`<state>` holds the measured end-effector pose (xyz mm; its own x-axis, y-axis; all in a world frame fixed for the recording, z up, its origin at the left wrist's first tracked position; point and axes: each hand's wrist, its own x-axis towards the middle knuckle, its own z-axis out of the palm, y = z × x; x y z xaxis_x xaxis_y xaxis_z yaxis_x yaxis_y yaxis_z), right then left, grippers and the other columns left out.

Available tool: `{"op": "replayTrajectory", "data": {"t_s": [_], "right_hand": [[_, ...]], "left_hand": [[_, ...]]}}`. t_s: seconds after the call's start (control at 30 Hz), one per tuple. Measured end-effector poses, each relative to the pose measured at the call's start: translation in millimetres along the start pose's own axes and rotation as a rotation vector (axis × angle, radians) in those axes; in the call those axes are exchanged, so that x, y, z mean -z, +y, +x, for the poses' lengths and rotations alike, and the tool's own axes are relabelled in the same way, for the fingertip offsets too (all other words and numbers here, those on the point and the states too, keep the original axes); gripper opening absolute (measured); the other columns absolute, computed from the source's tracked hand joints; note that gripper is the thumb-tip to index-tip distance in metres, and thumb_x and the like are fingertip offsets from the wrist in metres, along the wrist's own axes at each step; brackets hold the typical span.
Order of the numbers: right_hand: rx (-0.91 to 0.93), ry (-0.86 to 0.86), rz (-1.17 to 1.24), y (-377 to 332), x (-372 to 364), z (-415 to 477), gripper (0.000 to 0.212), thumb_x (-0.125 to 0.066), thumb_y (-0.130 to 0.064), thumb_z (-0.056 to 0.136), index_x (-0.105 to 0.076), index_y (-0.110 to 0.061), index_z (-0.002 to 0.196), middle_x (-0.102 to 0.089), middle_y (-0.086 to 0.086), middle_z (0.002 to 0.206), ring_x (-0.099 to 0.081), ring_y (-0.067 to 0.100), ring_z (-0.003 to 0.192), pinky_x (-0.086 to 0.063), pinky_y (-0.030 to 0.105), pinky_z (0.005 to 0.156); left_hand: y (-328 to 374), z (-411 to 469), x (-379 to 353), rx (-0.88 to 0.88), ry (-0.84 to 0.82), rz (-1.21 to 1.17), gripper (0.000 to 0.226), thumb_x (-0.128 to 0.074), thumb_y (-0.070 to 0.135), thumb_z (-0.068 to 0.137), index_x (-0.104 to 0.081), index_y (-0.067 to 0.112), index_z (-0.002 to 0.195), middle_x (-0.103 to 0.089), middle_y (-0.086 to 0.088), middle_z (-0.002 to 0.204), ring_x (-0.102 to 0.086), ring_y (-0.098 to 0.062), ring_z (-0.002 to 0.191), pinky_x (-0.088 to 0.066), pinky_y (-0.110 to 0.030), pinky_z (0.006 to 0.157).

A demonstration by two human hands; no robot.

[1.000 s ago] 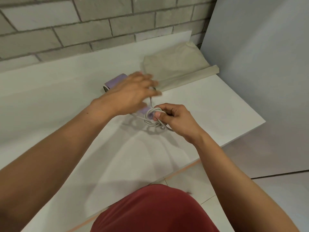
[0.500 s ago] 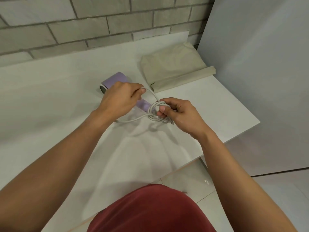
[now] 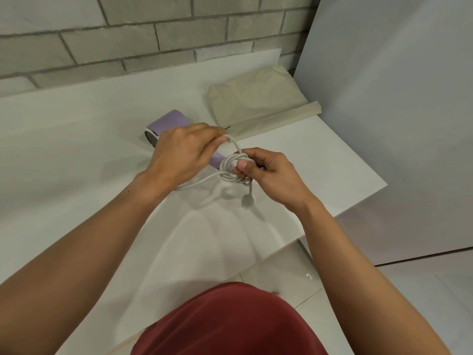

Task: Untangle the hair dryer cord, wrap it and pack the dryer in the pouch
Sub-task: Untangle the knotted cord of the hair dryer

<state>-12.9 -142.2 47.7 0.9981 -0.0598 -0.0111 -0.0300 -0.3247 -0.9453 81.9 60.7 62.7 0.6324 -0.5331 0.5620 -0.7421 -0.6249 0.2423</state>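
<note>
Right now the right hand (image 3: 266, 175) is pinching a small coil of the pale cord (image 3: 234, 167) between thumb and fingers, closed firmly on the stacked turns; the left hand (image 3: 184, 155) is closed on a loop of the same cord, arching it up and over toward the coil. Beneath the left hand the lilac hair dryer (image 3: 169, 123) is lying on the white counter (image 3: 76, 149), its handle end reaching toward the coil; the beige pouch (image 3: 258, 103) is lying flat just beyond, against the far corner, apart from both hands. A short tail with what looks like the plug (image 3: 247, 200) is hanging below the coil; another run of cord is trailing left under the left wrist.

Judging by this, the wrapping is well along and the packing is not yet begun. To do it well, the right thumb should be keeping pressure on every turn so none is springing loose; the left hand should be laying each loop the same size, flat beside the last, without twisting; the slack should be feeding smoothly, and the dryer should not be dragging across the counter.
</note>
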Motion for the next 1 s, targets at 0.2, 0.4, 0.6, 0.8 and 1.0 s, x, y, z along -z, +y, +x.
{"op": "replayTrajectory", "data": {"t_s": [0.2,0.4,0.6,0.8,1.0], "right_hand": [[-0.014,0.013,-0.030,-3.7,-4.5,3.3,0.014,-0.062,-0.020,0.104,-0.074,-0.018,0.112,-0.078,0.002,0.094,-0.074,0.022,0.089,-0.059,0.038,0.085],[0.010,-0.044,-0.104,-3.4,-5.8,3.1,0.015,-0.060,-0.020,0.105,-0.074,-0.014,0.105,-0.076,0.004,0.091,-0.071,0.028,0.091,-0.057,0.048,0.089],[-0.006,0.009,-0.001,-0.8,-7.1,3.3,0.015,-0.062,-0.021,0.104,-0.076,-0.020,0.111,-0.078,0.001,0.097,-0.072,0.025,0.093,-0.058,0.037,0.083],[-0.038,0.022,0.092,6.3,-7.9,-0.8,0.015,-0.063,-0.022,0.103,-0.078,-0.022,0.106,-0.079,0.003,0.099,-0.070,0.035,0.095,-0.056,0.054,0.090],[-0.021,-0.004,0.037,7.1,-8.5,1.9,0.015,-0.063,-0.026,0.103,-0.076,-0.023,0.110,-0.078,0.001,0.097,-0.071,0.032,0.092,-0.056,0.055,0.089]], "left_hand": [[5.3,2.1,-3.7,0.273,0.036,-0.142,0.035,-0.046,0.049,0.104,-0.072,0.026,0.109,-0.076,0.001,0.087,-0.071,-0.027,0.083,-0.056,-0.045,0.070],[-7.4,5.0,0.1,-0.141,-0.214,0.036,0.046,-0.061,0.031,0.101,-0.055,0.023,0.145,-0.058,-0.004,0.143,-0.054,-0.029,0.130,-0.046,-0.047,0.105],[-1.4,6.0,-2.9,-0.200,-0.092,0.126,0.037,-0.046,0.038,0.104,-0.076,0.016,0.104,-0.077,-0.003,0.090,-0.070,-0.033,0.084,-0.050,-0.041,0.088],[9.9,8.2,7.5,0.251,0.085,-0.098,0.029,-0.050,0.036,0.106,-0.071,0.017,0.108,-0.076,0.003,0.088,-0.067,-0.026,0.078,-0.052,-0.040,0.070],[-10.2,8.8,5.5,0.145,-0.112,0.096,0.044,-0.060,0.024,0.097,-0.058,0.017,0.140,-0.060,-0.011,0.138,-0.058,-0.038,0.120,-0.047,-0.050,0.101]]}}
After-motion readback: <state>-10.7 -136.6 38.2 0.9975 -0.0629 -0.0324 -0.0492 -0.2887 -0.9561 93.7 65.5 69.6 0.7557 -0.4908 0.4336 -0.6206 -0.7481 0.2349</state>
